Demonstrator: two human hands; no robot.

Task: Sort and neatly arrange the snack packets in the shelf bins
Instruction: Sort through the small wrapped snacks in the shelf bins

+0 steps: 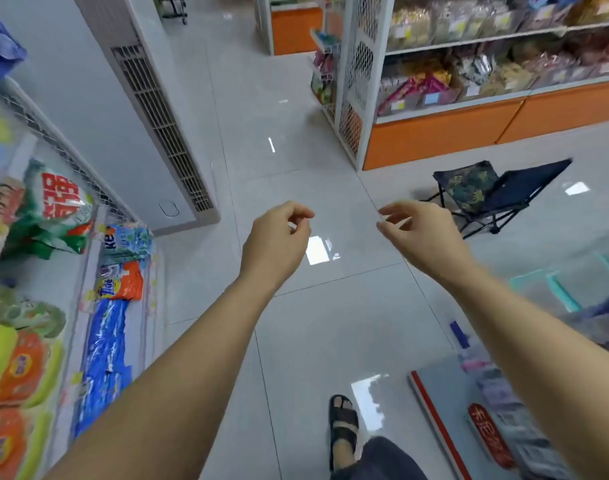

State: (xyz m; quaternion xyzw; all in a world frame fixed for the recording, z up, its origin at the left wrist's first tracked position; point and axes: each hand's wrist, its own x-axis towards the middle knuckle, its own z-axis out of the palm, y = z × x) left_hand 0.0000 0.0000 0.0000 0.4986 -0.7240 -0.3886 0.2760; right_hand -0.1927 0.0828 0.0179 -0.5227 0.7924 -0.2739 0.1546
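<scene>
Both my arms reach out over the grey tiled aisle floor. My left hand (279,237) hangs with loosely curled fingers and holds nothing. My right hand (417,233) is likewise empty, its fingers relaxed and slightly spread. Snack packets (469,74) fill the bins of the orange-based shelf unit (452,133) at the far right, well beyond both hands. More clear packets (452,26) lie on the shelf above them.
A shelf on the left holds detergent bags (53,209), including a blue one (102,362). A white floor-standing air conditioner (150,109) is behind it. A dark folding stool (486,195) stands near the right shelf. A low display (486,410) is at bottom right; my sandalled foot (343,427) shows below.
</scene>
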